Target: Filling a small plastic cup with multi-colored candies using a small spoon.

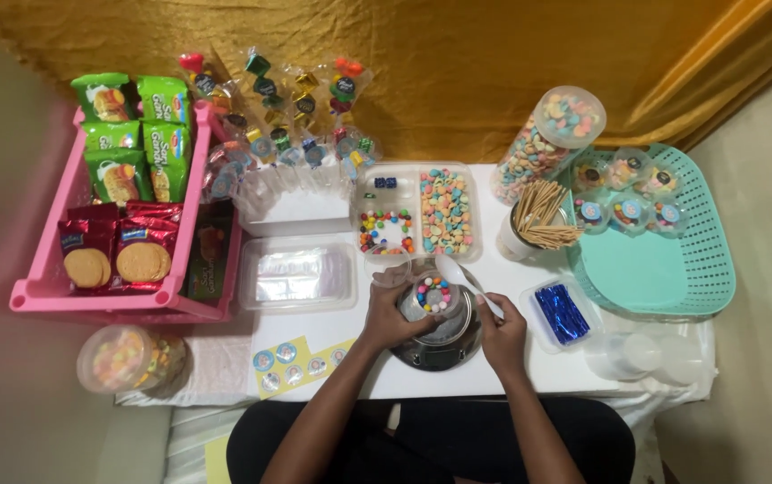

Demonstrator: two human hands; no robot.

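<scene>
From the left edge of the white tabletop (404,381) I see a pink plastic crate (45,291) of snack packets, then a strip of round stickers (301,363) near the front edge. My left hand (389,318) grasps a small clear plastic cup (433,296), partly filled with coloured candies, over a round steel scale (444,345). My right hand (503,333) grips a white plastic spoon (458,273). In the mint green basket (673,269) at the right edge lie a few finished lidded cups (624,193); I judge more remain.
</scene>
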